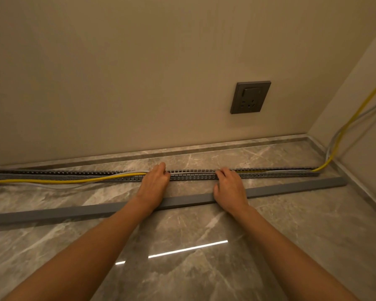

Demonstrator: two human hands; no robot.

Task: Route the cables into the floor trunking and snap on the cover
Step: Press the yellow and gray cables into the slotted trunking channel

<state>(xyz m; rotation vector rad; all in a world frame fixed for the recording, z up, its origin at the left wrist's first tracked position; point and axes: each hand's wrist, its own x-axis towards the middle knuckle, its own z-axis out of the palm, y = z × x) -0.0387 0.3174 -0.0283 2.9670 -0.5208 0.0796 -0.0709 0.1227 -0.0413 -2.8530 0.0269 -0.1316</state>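
Note:
A grey slotted trunking lies open on the marble floor, parallel to the wall. A yellow cable and a pale grey cable hang out of it on the left and lie inside it on the right. My left hand and my right hand rest on the trunking's middle, fingers curled over its edge and onto the cables; the grip itself is hidden. The long grey cover lies loose on the floor in front, passing under both wrists.
A dark wall socket sits above the trunking to the right. At the right corner the yellow cable and a pale grey one climb the side wall. A stone skirting strip runs along the wall base.

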